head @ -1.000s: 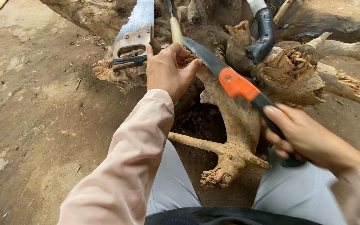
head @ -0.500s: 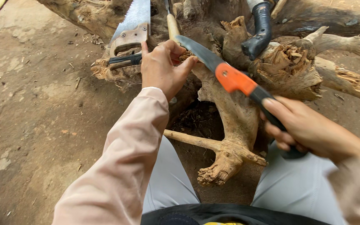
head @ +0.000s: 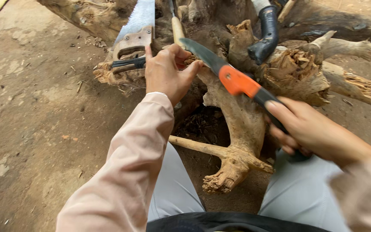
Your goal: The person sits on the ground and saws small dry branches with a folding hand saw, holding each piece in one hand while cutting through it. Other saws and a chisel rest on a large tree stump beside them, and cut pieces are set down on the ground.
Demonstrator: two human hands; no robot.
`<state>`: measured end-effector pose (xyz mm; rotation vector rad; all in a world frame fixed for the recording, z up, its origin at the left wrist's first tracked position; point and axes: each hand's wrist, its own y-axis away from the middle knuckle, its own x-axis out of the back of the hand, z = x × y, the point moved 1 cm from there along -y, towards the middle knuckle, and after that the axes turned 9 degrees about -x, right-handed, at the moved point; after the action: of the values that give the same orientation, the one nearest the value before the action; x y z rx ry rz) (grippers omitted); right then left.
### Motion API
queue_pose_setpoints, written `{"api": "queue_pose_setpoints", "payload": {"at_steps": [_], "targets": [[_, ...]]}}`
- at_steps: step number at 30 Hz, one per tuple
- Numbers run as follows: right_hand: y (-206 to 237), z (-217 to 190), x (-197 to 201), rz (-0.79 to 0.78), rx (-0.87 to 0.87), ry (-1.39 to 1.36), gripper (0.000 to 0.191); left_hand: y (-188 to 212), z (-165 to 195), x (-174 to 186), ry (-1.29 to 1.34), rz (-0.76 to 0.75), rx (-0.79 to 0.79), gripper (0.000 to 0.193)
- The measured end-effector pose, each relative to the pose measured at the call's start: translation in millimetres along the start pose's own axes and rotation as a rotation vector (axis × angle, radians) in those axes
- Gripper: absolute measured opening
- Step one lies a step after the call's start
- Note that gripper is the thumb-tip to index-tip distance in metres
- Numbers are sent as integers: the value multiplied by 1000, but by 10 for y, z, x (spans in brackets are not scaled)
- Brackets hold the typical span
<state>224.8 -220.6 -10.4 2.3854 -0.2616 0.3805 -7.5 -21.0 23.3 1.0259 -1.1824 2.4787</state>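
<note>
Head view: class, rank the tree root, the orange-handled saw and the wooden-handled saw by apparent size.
1. tree root, largest.
2. orange-handled saw, held by the right hand.
3. wooden-handled saw; partly cropped and farther away, so unsure.

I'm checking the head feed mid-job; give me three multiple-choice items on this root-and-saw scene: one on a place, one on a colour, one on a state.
1. Where does the left hand rest?
A. on the root by the blade
B. on the dirt ground
C. on the person's knee

2. What colour is the band on the pruning saw between blade and grip?
A. blue
B. orange
C. yellow

3. How is the right hand?
A. open and empty
B. flat on the ground
C. shut on the saw's dark grip

Key: 1 A, its fingers pinch wood beside the blade; 2 B, the band is bright orange; 3 C, the fingers wrap the grip.
</note>
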Motion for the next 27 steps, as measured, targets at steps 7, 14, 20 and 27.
{"api": "queue_pose_setpoints", "payload": {"at_steps": [7,14,20,27], "targets": [[77,413,474,-44,-190,-59,39,1,-8,26,14,-37,30,35],[-33,405,582,-39,-109,-49,42,-16,0,19,18,-40,43,34],[-244,-115,539,-56,-116,49,43,-32,-4,18,17,-36,48,35],[174,358,1017,18,-192,-59,44,-22,-23,14,17,-30,27,33]]}}
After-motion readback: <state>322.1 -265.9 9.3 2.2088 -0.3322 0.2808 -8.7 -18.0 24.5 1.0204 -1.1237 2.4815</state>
